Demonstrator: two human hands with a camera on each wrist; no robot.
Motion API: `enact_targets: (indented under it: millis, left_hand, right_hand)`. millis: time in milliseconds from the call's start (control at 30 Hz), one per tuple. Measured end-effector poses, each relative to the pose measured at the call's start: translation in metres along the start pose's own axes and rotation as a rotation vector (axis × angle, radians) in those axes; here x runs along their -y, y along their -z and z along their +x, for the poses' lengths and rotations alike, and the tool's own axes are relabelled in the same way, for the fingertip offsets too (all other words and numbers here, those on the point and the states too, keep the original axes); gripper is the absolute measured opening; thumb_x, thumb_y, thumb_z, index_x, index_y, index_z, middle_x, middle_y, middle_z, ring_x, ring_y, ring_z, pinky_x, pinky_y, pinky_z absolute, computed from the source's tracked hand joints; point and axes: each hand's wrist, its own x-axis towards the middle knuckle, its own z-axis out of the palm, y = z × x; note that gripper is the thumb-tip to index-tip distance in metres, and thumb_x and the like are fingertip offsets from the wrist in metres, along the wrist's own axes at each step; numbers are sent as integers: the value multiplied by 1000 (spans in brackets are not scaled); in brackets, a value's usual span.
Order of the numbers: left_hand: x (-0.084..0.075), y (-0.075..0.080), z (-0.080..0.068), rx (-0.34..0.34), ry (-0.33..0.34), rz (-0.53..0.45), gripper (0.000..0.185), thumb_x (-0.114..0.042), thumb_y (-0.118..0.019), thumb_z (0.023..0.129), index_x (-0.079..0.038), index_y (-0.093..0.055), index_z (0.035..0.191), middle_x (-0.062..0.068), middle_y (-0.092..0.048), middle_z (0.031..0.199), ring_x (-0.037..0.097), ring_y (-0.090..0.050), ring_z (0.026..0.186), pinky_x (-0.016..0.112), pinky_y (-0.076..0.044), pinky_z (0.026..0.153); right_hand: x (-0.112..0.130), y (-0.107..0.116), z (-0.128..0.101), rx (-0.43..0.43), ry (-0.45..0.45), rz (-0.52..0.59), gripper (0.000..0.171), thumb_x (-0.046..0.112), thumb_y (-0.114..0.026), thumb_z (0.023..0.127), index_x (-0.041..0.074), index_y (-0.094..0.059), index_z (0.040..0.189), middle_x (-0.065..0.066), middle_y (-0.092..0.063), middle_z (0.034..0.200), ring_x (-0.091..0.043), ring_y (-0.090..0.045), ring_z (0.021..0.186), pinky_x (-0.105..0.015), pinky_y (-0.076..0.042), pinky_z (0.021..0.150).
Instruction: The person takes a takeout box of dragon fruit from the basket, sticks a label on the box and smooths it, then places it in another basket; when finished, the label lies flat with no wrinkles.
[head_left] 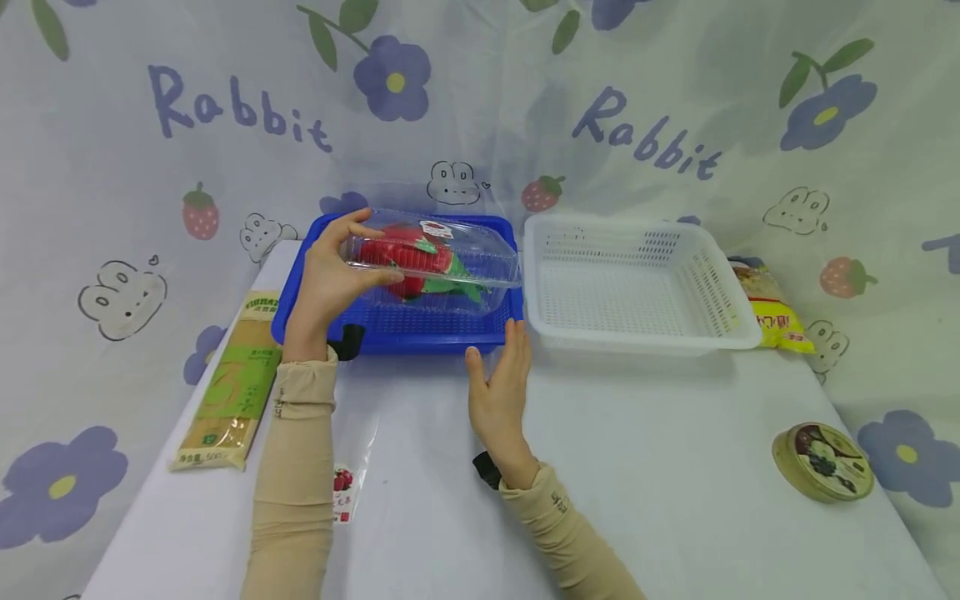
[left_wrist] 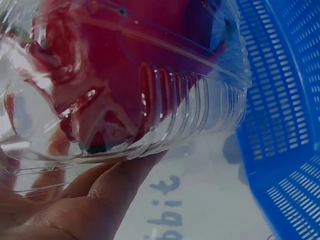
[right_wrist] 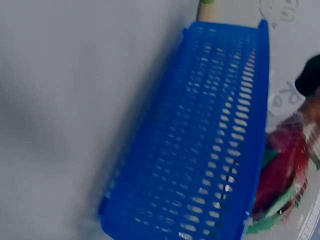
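A clear plastic clamshell box (head_left: pixel 491 258) is in my left hand (head_left: pixel 330 262), thumb and fingers gripping its left end. Inside lies a red and green dragon fruit (head_left: pixel 408 250), which fills much of the left wrist view as a red shape (left_wrist: pixel 125 55) behind the ribbed plastic. The box is held over the blue basket (head_left: pixel 360 337); whether it touches the basket I cannot tell. My right hand (head_left: pixel 502 396) is near the basket's front right corner, fingers straight and holding nothing. In the right wrist view the basket's perforated side (right_wrist: pixel 200 130) stands close.
A white basket (head_left: pixel 615 342) stands right of the blue one, with a yellow food bag (head_left: pixel 780 321) beyond it. A pasta packet (head_left: pixel 232 383) lies left. A round tin (head_left: pixel 823 462) sits at the right. A clear sheet with a printed label (head_left: pixel 342 496) lies beside my left forearm.
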Motion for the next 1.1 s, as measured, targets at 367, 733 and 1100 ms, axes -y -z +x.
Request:
enact_targets:
  millis: [367,733,1100]
  left_hand:
    - [18,-5,32,71,72,90,49,-16,-83,76,-2,-59,115,4,-37,155,27,-19,150,54,-27,117]
    - [36,-14,58,133,168,132,55,-18,-82,77,-2,-57,123,6,-36,156,30,-21,149,55,-32,113]
    - [56,-14,69,158,234,36,54,-16,-81,79,-4,-54,124,5,-34,157,27,-14,151,52,-35,113]
  right_hand:
    - [-19,-16,0,-16,-14,-114,81,39,-52,98,-7,-11,152,-22,-4,162,-43,-7,149,-55,-12,121]
    - [-26,-13,-1,37,-7,-106,83,49,-43,100,-5,-10,153,-19,0,163,-41,-8,149,-58,-15,119]
    - [-30,-11,-1,76,-9,-130,77,36,-50,100,-3,-10,154,-17,1,164,-38,-9,150,-58,-19,118]
